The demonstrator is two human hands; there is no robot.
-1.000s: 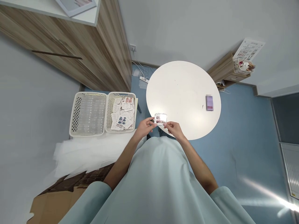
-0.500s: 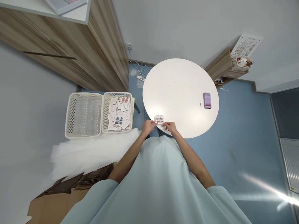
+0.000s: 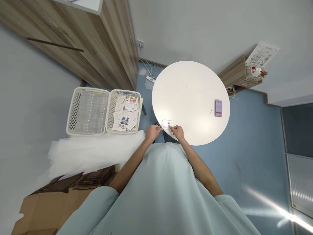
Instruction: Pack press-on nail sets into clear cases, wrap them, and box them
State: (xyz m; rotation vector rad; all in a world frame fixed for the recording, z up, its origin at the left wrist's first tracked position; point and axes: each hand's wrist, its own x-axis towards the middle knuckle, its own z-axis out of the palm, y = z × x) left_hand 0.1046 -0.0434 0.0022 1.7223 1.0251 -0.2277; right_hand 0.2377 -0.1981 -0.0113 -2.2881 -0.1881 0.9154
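Over the near-left edge of the round white table point(image 3: 193, 88) is a small clear plastic case point(image 3: 166, 124) with a white card and dark spots inside, probably false nails. Glare whitens much of its top. My left hand point(image 3: 153, 132) pinches the lower left corner of the case between thumb and fingers. At its right side, my right hand point(image 3: 178, 132) is closed on the case too, fingertips on the lower right corner. Whether the case rests on the table or is lifted slightly, I cannot tell.
On the left stand two white baskets, one with stacked clear cases point(image 3: 90, 111), the other with nail cards point(image 3: 126, 114). White sheeting point(image 3: 93, 150) and cardboard boxes point(image 3: 49, 209) lie below them. A purple box point(image 3: 218, 108) sits on the table's right side.
Rows of dark-coloured pieces showed clearly in the case before; now glare covers most of them, and the case looks tilted differently. Both hands keep hold. The camera view has shifted slightly.
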